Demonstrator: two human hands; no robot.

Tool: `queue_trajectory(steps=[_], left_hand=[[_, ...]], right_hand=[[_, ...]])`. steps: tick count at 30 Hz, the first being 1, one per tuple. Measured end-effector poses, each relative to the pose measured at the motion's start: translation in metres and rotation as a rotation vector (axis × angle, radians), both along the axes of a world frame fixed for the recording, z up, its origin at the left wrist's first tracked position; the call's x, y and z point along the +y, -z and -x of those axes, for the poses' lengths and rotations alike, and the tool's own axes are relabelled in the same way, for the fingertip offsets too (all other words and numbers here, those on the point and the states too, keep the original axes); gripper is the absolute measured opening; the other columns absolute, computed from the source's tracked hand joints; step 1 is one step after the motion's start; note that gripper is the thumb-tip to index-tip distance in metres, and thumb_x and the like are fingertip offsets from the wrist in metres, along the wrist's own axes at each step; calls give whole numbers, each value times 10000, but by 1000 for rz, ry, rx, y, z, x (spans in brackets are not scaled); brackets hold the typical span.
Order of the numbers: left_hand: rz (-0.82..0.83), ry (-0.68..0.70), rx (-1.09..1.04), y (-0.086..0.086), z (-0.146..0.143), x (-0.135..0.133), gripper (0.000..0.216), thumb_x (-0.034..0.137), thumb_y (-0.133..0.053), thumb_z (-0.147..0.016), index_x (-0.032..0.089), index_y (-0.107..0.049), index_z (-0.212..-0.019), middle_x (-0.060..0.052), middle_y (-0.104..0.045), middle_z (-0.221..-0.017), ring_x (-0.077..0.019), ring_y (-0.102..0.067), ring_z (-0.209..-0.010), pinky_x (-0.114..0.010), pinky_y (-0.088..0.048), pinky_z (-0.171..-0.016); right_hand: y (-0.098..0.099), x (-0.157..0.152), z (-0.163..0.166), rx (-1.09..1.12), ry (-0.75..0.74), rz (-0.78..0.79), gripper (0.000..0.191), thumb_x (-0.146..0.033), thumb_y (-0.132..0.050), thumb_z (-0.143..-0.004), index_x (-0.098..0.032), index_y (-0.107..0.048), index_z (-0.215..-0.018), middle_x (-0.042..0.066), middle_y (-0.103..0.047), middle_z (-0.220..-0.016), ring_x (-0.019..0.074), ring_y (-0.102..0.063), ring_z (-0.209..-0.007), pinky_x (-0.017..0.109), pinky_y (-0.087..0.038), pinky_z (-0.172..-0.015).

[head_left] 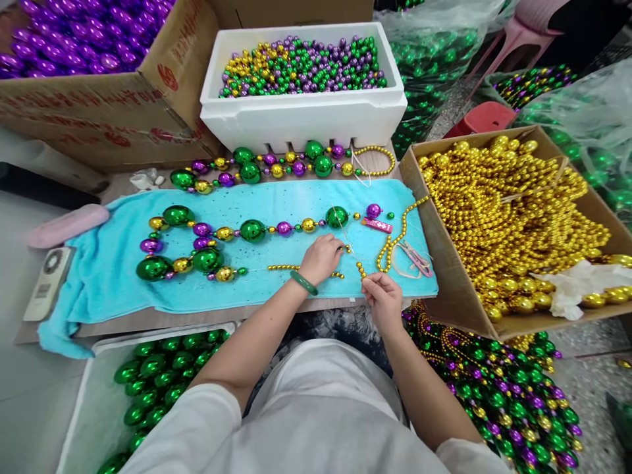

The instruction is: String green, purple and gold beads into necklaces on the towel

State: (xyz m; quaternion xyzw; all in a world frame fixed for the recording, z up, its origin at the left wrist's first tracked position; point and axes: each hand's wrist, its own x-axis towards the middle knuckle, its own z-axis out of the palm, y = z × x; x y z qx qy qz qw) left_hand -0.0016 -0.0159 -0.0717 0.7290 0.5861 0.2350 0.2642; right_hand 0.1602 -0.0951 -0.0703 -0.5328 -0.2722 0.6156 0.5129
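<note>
A turquoise towel (99,276) covers the board in front of me. On it lies a string of large green, purple and gold balls (207,245). My left hand (322,258), with a green bangle on its wrist, is closed in a pinch on the thin thread and small gold beads (284,268) near the towel's front edge. My right hand (382,297) pinches the end of a strand of small gold beads (390,247) that curves up toward the box on the right. A pink lighter (376,225) and small scissors (413,258) lie just beyond my hands.
A white foam box (306,122) of mixed beads stands at the back, with a second finished strand (276,166) before it. A cardboard box of gold beads (513,210) sits right. A tray of green balls (158,388) is lower left; a bead pile (498,388) lower right.
</note>
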Motion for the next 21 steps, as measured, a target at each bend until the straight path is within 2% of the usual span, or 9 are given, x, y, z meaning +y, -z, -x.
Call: queue_trajectory(steps=[2,5,7,9,14,21], left_hand=[[73,-113,-205,-1,2,3,132,122,-628,-807,158,-741,-863,-87,-690,-895,-216,-619,-899,-364,-476,-880],[329,-306,-774,-10,12,9,140,151,-646,-794,147,-738,-900,-55,-698,-818,-136,-611,-707,-285,-493,-700],[474,-366,-1123,-19,22,12,168,165,-660,-792,130,-729,-942,-52,-697,-807,-95,-593,-639,-230,-475,-610],[533,-389,-1337,-28,31,14,165,144,-676,-786,111,-722,-941,-58,-695,-809,-76,-597,-632,-192,-473,-582],[562,-425,-1551,-43,42,14,116,104,-636,-832,92,-702,-927,-52,-675,-765,-72,-605,-617,-169,-492,-558],[580,-514,-1679,-46,47,14,144,88,-540,-892,88,-682,-914,-49,-656,-741,-72,-599,-600,-168,-490,-543]], right_hand=[[0,-1,-1,-4,1,-1,215,-349,-762,-630,-181,-629,-640,-24,-563,-512,70,-378,-443,204,-232,-417],[1,-2,-3,-4,-1,-5,208,-340,-764,-624,-180,-631,-626,-24,-561,-500,67,-365,-431,205,-224,-412],[2,-3,-4,2,-7,-1,206,-335,-765,-621,-179,-630,-621,-25,-558,-495,66,-364,-429,206,-221,-410],[3,-3,-4,11,-24,7,203,-330,-763,-625,-178,-629,-621,-24,-559,-498,68,-376,-435,206,-229,-415],[5,-4,-1,19,-84,16,193,-318,-758,-634,-175,-630,-611,-27,-556,-496,62,-376,-436,208,-239,-427],[6,-6,3,-3,-126,9,180,-310,-760,-627,-174,-645,-605,-22,-563,-491,67,-392,-445,218,-255,-444]])
